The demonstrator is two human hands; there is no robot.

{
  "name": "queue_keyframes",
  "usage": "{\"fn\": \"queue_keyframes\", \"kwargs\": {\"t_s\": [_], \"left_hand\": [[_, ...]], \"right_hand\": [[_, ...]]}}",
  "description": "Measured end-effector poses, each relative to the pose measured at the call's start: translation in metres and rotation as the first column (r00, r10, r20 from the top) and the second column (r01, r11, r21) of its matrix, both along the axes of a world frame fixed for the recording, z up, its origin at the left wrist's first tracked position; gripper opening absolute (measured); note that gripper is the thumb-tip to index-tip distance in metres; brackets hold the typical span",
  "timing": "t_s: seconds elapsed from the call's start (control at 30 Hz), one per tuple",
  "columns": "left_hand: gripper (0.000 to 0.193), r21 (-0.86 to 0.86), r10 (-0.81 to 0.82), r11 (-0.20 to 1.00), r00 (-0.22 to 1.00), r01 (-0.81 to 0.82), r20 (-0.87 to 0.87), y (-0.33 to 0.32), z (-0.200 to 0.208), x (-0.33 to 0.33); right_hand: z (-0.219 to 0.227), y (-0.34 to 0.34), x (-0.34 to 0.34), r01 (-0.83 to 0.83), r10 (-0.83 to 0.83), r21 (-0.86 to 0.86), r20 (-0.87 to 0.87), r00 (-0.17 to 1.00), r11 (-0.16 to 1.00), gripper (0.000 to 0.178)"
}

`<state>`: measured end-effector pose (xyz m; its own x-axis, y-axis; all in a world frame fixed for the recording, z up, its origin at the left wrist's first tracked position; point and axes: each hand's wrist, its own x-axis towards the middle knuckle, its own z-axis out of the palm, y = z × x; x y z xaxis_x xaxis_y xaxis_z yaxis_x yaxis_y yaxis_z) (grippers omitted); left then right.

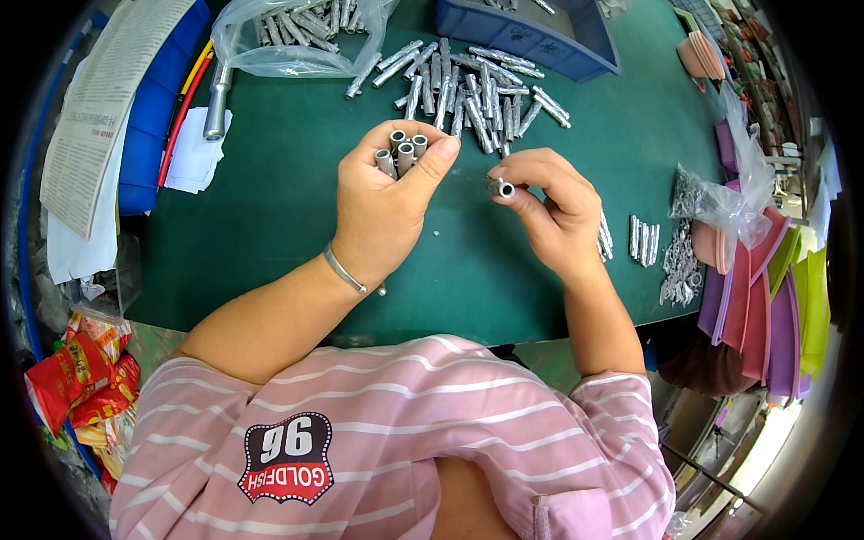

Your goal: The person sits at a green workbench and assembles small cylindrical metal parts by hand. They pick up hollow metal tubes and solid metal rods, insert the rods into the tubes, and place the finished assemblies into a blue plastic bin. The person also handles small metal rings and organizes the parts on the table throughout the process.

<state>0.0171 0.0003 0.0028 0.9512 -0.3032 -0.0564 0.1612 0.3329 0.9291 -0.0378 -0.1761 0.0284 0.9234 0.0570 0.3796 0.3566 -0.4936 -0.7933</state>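
Left hand grips a bundle of short metal tubes upright; right hand pinches a single tube; loose tube pile lies beyond on the green bench.

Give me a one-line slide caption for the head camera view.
Left hand grips a bundle of short silver metal tubes; right hand pinches a single tube over a green table mat.
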Motion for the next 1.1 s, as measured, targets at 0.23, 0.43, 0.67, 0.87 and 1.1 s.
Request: {"fn": "queue_keyframes", "kwargs": {"t_s": [0.23,0.43,0.67,0.87,1.1], "left_hand": [[0.013,0.041,-0.172,0.984,0.982,0.175,-0.078,-0.002,0.001,-0.003],[0.018,-0.219,-0.42,0.903,0.867,0.37,-0.266,0.0,0.01,-0.002],[0.017,-0.071,-0.308,0.951,0.938,0.3,-0.158,0.002,0.008,-0.001],[0.019,0.155,-0.128,0.986,0.861,0.058,0.493,-0.002,0.003,-0.003],[0.026,0.145,-0.1,0.989,0.746,0.004,0.658,-0.002,0.008,-0.006]], "right_hand": [[0.009,0.001,-0.007,-0.004,0.005,-0.005,0.135,0.991,1.0,0.018],[0.015,0.004,-0.007,0.037,0.0,-0.148,0.241,0.97,0.988,0.02],[-0.005,0.006,-0.01,0.046,-0.047,0.009,0.173,0.984,0.999,0.023],[-0.005,0.01,-0.012,0.098,-0.085,-0.104,0.117,0.989,0.99,0.023],[-0.006,0.009,-0.008,0.101,-0.046,-0.194,0.274,0.961,0.976,0.025]]}}
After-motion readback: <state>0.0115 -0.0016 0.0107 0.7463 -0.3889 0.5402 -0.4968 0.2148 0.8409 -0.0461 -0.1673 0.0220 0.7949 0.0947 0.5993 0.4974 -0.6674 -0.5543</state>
